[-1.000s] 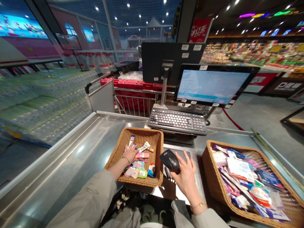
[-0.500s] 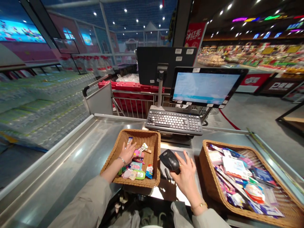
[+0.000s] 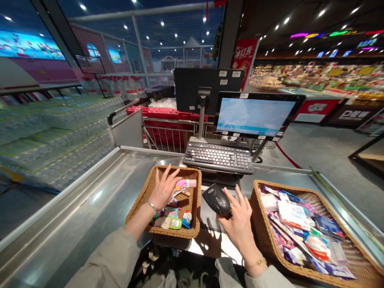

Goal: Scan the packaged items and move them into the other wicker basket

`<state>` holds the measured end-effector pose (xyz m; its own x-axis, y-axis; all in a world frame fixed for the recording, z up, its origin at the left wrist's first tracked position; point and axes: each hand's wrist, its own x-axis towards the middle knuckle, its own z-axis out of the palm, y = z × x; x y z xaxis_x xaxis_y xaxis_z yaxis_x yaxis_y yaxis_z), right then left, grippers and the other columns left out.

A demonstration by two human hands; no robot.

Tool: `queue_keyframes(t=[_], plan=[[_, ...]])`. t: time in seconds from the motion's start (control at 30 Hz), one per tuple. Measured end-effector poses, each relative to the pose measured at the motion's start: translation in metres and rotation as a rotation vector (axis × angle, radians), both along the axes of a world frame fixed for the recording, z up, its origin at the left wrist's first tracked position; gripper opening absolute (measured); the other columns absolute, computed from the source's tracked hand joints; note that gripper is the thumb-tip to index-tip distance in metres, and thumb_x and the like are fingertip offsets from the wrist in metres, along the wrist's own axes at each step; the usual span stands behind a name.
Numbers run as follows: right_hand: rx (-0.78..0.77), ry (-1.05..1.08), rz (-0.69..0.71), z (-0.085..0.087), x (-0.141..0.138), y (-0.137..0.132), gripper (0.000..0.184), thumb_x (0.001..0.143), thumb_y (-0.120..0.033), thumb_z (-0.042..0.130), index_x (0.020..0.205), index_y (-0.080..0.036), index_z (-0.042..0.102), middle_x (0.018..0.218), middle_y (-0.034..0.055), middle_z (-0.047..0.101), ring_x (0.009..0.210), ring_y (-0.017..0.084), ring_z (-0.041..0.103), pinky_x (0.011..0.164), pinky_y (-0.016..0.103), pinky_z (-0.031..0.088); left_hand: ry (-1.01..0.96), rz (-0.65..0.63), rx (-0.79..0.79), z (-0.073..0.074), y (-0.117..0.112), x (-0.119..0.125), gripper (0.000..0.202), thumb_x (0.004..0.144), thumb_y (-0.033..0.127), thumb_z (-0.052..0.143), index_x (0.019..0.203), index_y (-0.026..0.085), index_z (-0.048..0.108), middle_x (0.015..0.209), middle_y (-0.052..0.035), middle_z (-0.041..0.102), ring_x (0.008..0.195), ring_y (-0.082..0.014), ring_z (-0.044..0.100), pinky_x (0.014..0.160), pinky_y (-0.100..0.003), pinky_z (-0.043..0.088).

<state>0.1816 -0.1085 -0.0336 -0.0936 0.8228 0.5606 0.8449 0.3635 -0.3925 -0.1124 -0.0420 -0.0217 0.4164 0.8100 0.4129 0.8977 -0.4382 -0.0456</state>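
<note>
My left hand [image 3: 165, 187] is over the left wicker basket [image 3: 198, 200], fingers partly spread, with a pink tube-like pack [image 3: 186, 183] held at the thumb side. Below it in that basket lie a green-and-white packet [image 3: 175, 223], a blue-and-white egg-shaped pack [image 3: 187, 219] and several other small packets. My right hand [image 3: 238, 218] grips a black barcode scanner [image 3: 216, 199], its head tilted toward the left basket. Part of the scanner's grip is hidden behind the hand.
A keyboard [image 3: 219, 157] and a lit monitor [image 3: 255, 116] stand beyond the baskets, beside a second screen seen from behind [image 3: 207, 86]. At right, another wicker basket [image 3: 264, 240] is heaped with sweets. The metal counter [image 3: 102, 200] has raised edges.
My left hand has taken hold of the pink pack and raised it from among the packets, toward the basket's far side. My right hand still has the scanner, in nearly the same place.
</note>
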Motion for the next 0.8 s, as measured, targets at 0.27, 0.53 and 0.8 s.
queue_keyframes(t=[0.27,0.53,0.8], plan=[[0.071,-0.016,0.019,0.017,0.01,-0.005,0.033,0.073,-0.018,0.057,0.106,-0.023,0.064,0.136,0.0053,0.058,0.144,0.032,0.024,0.11,0.059,0.025,-0.147,-0.047,0.147,0.02,0.002,0.042,0.036,0.091,0.026,0.054,0.127,0.024,0.056,0.145,-0.0088,0.049,0.148,-0.0309,0.014,0.114,-0.068,0.004],[0.087,-0.036,0.002,0.022,0.021,-0.011,0.028,0.073,-0.017,0.058,0.1,-0.022,0.063,0.136,0.0051,0.058,0.144,0.033,0.025,0.109,0.061,0.027,-0.172,-0.069,0.174,0.022,0.009,0.059,0.035,0.09,0.026,0.054,0.125,0.026,0.059,0.148,-0.0074,0.047,0.148,-0.0313,0.01,0.115,-0.067,0.003],[0.088,-0.044,-0.011,0.026,0.025,-0.014,0.03,0.072,-0.017,0.059,0.101,-0.023,0.065,0.133,0.0053,0.059,0.144,0.032,0.026,0.109,0.06,0.026,-0.19,-0.085,0.193,0.022,0.013,0.069,0.037,0.089,0.026,0.056,0.126,0.028,0.058,0.148,-0.0073,0.047,0.149,-0.0321,0.008,0.114,-0.069,0.002]])
